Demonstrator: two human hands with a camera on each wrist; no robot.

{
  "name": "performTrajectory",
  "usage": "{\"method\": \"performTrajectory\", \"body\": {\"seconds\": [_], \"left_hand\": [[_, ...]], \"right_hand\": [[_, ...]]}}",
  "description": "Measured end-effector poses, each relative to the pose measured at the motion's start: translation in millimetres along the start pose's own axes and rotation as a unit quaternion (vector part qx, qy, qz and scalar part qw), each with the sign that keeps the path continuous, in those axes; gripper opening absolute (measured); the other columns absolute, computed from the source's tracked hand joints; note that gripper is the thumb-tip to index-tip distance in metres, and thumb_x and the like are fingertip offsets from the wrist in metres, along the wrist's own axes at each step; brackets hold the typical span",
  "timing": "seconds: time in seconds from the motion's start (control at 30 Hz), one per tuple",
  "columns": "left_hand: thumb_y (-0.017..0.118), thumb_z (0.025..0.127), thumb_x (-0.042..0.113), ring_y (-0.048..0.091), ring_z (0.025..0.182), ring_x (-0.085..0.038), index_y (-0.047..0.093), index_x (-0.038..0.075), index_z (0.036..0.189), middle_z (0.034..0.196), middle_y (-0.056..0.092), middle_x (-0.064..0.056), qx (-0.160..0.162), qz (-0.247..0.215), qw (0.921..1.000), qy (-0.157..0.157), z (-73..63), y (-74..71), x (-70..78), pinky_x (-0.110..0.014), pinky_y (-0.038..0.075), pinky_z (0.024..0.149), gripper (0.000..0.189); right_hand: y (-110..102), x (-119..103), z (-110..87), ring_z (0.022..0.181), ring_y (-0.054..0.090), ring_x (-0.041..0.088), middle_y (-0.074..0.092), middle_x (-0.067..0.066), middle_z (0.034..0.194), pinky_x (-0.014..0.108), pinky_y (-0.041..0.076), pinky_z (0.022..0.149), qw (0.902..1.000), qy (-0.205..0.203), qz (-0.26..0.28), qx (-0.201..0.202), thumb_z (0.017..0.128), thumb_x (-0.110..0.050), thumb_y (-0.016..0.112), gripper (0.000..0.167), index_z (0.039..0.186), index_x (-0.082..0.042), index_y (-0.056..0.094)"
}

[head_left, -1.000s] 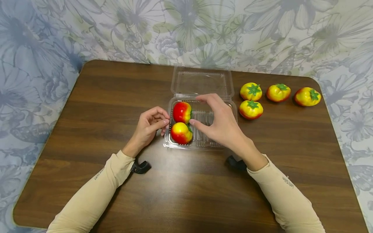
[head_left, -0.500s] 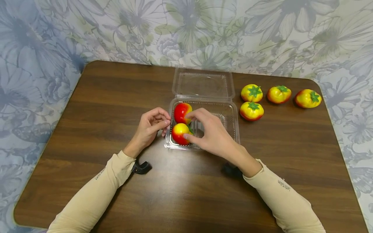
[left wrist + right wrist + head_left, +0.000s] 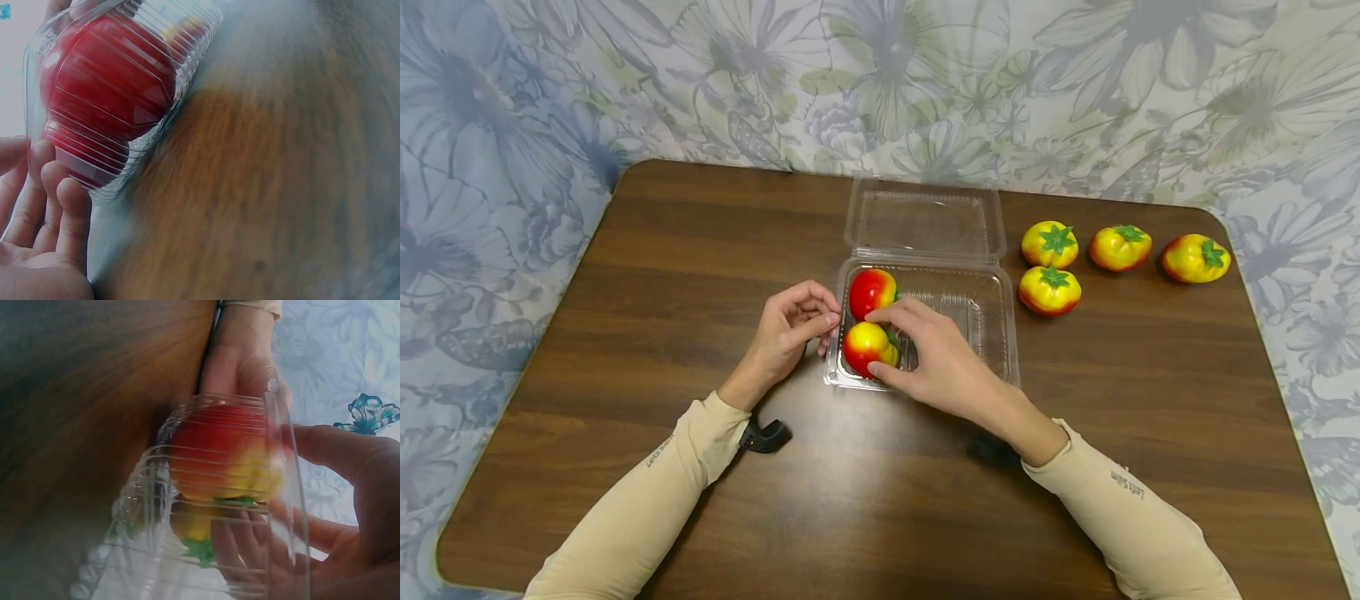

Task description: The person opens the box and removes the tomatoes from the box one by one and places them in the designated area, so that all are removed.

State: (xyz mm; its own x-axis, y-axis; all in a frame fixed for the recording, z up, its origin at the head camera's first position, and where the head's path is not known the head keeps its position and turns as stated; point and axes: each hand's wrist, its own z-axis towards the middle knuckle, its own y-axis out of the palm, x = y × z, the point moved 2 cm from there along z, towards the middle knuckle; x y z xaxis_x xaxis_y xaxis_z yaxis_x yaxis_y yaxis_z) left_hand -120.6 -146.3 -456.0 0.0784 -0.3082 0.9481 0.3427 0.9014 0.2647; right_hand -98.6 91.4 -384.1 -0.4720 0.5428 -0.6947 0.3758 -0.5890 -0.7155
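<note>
A clear plastic clamshell container [image 3: 955,283] lies open on the table, its lid [image 3: 925,218] folded back. Two red and yellow toy fruits with green leafy tops stand in its left part, a far toy fruit [image 3: 868,292] and a near toy fruit [image 3: 863,348]. My right hand [image 3: 936,354] reaches into the container and holds the near toy fruit between thumb and fingers. My left hand [image 3: 786,329] pinches the container's left rim; in the left wrist view its fingers [image 3: 75,200] touch the clear wall. The right fingers are partly hidden behind the fruit in the right wrist view.
Several more toy fruits stand right of the container: a front one [image 3: 1049,292], one behind it [image 3: 1049,244], a middle one [image 3: 1120,248] and an outer one [image 3: 1197,258]. The brown wooden table [image 3: 647,242] meets a floral wall [image 3: 917,92] at the back.
My right hand has moved left and toward me, from over the middle of the container to the near toy fruit, and its fingers have closed in. My left hand has stayed at the rim.
</note>
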Motion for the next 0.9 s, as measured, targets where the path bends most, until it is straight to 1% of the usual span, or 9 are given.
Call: {"method": "performTrajectory", "body": {"seconds": [0.17,0.37,0.53,0.67,0.9], "left_hand": [[0.062,0.096,-0.01,0.055,0.059,-0.027,0.062,-0.008,0.102,0.08,0.068,-0.013,-0.001,-0.001,1.0,0.005,0.7,0.8,0.6,-0.026,0.053,0.048,0.007],[0.062,0.096,-0.009,0.057,0.06,-0.025,0.064,-0.004,0.102,0.08,0.067,-0.013,0.0,-0.004,1.0,0.005,-0.8,1.3,1.6,-0.026,0.054,0.049,0.008],[0.062,0.096,-0.009,0.056,0.059,-0.025,0.064,-0.005,0.102,0.079,0.067,-0.013,0.0,-0.009,0.9999,0.005,-1.1,1.2,1.1,-0.025,0.054,0.049,0.008],[0.062,0.095,-0.01,0.056,0.059,-0.024,0.064,-0.005,0.101,0.08,0.068,-0.012,0.0,-0.012,0.9999,0.005,-0.9,1.0,0.2,-0.026,0.053,0.048,0.008],[0.063,0.095,-0.011,0.056,0.058,-0.025,0.065,-0.005,0.101,0.079,0.067,-0.014,-0.002,-0.012,0.9999,0.002,-0.4,0.5,-1.5,-0.026,0.052,0.047,0.008]], "right_hand": [[1.0,0.3,-1.2,0.106,0.062,0.02,0.063,0.0,0.126,0.038,0.058,0.093,1.0,0.001,-0.003,-0.001,0.087,-0.029,0.087,0.057,0.137,-0.015,0.065],[2.7,0.4,-0.9,0.105,0.061,0.021,0.062,0.002,0.125,0.037,0.059,0.092,1.0,-0.001,-0.007,-0.007,0.084,-0.032,0.089,0.061,0.137,-0.015,0.065],[4.8,1.4,0.1,0.104,0.061,0.02,0.062,0.001,0.125,0.036,0.058,0.091,1.0,-0.001,-0.009,-0.003,0.084,-0.033,0.09,0.06,0.136,-0.015,0.065],[6.5,1.7,0.2,0.105,0.062,0.019,0.062,0.001,0.126,0.035,0.058,0.092,1.0,-0.003,-0.009,0.004,0.084,-0.032,0.09,0.059,0.134,-0.015,0.065],[8.3,2.2,-0.2,0.101,0.06,0.017,0.063,0.0,0.123,0.034,0.058,0.089,0.9997,-0.009,0.0,0.024,0.081,-0.028,0.09,0.057,0.13,-0.014,0.066]]}}
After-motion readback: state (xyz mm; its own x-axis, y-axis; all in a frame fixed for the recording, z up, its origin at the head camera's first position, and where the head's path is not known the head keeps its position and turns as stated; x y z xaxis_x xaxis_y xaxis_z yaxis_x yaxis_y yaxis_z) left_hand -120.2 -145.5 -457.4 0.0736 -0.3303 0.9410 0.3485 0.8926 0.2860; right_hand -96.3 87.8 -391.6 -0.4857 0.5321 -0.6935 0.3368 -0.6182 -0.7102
